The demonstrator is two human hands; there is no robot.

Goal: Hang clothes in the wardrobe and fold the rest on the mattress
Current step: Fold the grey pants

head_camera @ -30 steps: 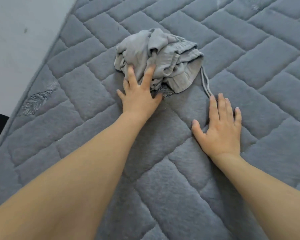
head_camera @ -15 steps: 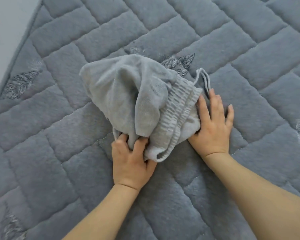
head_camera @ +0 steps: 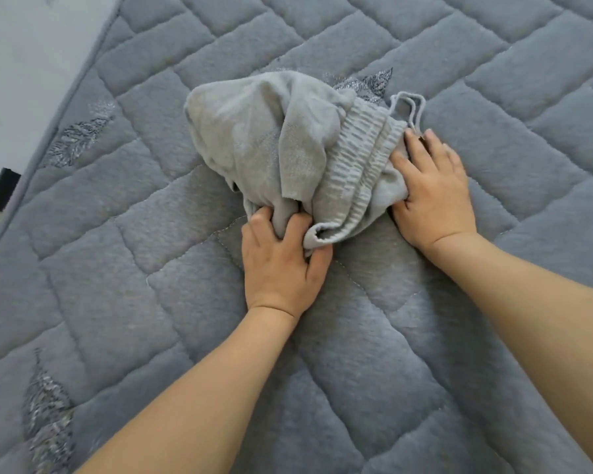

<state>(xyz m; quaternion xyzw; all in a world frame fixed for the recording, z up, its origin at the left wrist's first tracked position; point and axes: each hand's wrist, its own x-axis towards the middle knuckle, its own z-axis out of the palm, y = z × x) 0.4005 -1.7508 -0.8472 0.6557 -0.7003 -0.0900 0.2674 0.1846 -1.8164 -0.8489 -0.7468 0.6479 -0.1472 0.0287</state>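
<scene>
My left hand (head_camera: 281, 265) has its grip bunched on the near hem of the crumpled grey drawstring shorts (head_camera: 288, 148) on the mattress (head_camera: 151, 302). The bundle lies toward 12 o'clock from it. My right hand (head_camera: 432, 189) presses flat-fingered on the waistband (head_camera: 363, 159) at 3 o'clock, which runs from 1 to 7.

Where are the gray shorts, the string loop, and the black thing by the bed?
gray shorts (head_camera: 254, 138): head view, bunched fabric.
string loop (head_camera: 412, 105): head view, drawstring's bend.
black thing (head_camera: 1, 194): head view, its middle.
</scene>
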